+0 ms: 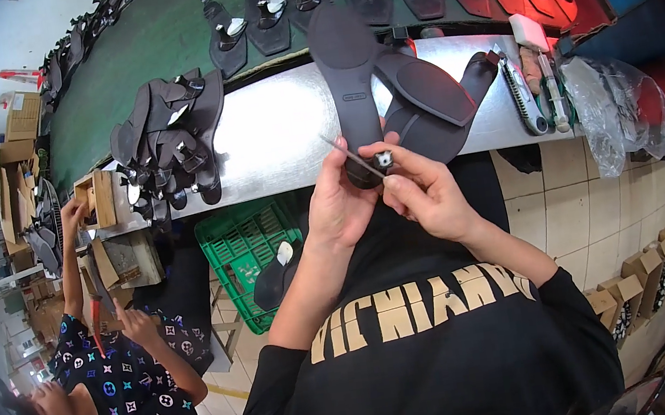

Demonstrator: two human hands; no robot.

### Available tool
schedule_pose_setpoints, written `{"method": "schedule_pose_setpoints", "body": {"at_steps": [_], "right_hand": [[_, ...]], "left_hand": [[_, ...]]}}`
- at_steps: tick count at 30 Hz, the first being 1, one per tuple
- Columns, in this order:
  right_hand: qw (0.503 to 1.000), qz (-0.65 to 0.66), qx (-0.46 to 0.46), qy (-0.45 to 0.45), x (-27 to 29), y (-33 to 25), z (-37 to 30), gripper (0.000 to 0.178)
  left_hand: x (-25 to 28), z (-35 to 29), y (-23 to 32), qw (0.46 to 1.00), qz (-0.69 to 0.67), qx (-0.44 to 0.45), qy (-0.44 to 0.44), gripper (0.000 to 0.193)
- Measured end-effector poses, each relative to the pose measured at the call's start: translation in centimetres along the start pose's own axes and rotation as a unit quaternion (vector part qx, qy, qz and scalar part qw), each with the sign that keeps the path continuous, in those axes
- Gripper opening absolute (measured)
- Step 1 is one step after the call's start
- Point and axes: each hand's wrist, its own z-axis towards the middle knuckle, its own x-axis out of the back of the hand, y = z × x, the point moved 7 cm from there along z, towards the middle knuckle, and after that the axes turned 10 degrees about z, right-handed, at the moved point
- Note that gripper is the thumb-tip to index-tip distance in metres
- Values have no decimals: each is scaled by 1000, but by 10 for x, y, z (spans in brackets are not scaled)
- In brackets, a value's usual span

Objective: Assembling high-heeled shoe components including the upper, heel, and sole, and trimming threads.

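Over the lap, just below the edge of the metal bench (280,130), the left hand (341,206) is closed around the heel end of a dark sandal sole (348,71), tipping it upright so the underside faces the eyes. The right hand (427,195) pinches a small silver buckle (383,159) against it; a thin tool (351,155) lies across the left fingers, close for working. More soles (427,94) lie on the bench just beyond.

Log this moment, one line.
left hand: grips dark sole | right hand: pinches small buckle | behind: steel bench

A green crate (243,244) sits below the steel bench (280,130) beside piled sandals (168,137).
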Motion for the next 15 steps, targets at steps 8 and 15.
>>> {"method": "schedule_pose_setpoints", "body": {"at_steps": [8,15], "right_hand": [[956,262,-134,4,8,2,-4,46],[953,253,-164,36,10,11,-9,50]], "left_hand": [[11,0,11,994,82,-70,0,70],[9,-3,13,974,150,-170,11,76]]}}
